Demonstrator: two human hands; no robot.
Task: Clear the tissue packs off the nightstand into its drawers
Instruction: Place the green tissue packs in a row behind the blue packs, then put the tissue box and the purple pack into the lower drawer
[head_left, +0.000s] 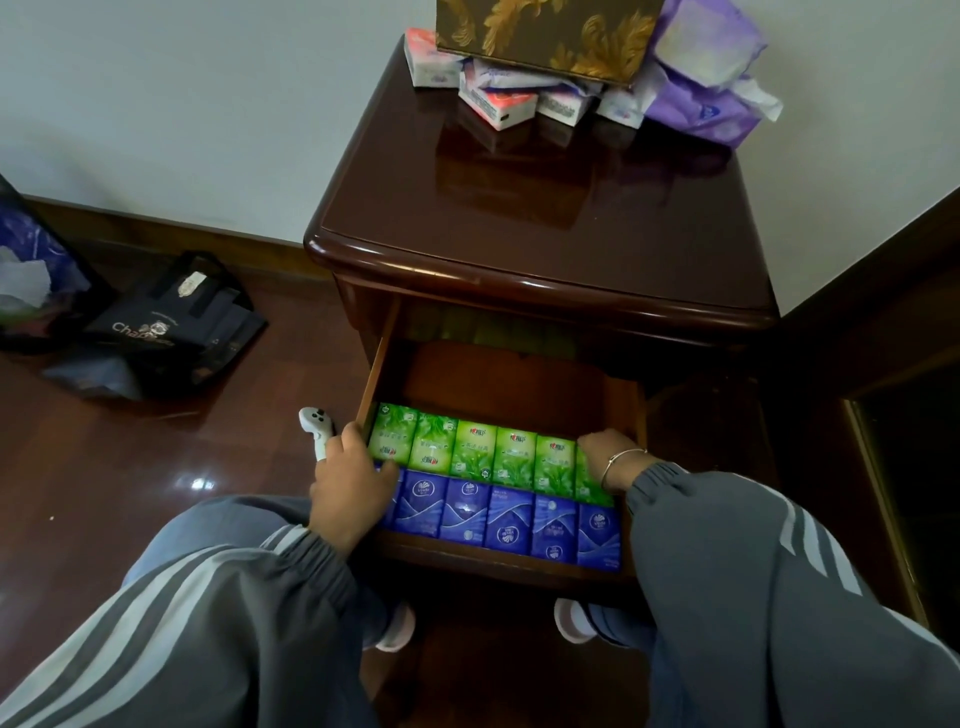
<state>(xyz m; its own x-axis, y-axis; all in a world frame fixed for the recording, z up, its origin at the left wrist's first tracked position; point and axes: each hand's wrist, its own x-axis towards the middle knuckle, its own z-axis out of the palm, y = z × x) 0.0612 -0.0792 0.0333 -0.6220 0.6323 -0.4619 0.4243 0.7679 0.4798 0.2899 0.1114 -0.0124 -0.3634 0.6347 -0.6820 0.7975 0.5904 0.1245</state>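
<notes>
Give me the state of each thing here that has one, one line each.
drawer: pulled open.
green packs: one row in the drawer, behind the blue.
blue packs: one row at the drawer's front.
pink-and-white packs: heaped on the nightstand top.
purple pack: on top, open, tissue sticking out.
left hand: at the rows' left end, fingertips hidden.
right hand: at the green row's right end, fingertips hidden.

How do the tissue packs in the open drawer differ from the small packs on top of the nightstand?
The drawer packs are green and blue; the top packs are white with pink. The drawer packs sit in two tidy rows; the top packs lie in a loose heap. The left hand and right hand touch only the drawer packs. Both are small and wrapped.
</notes>
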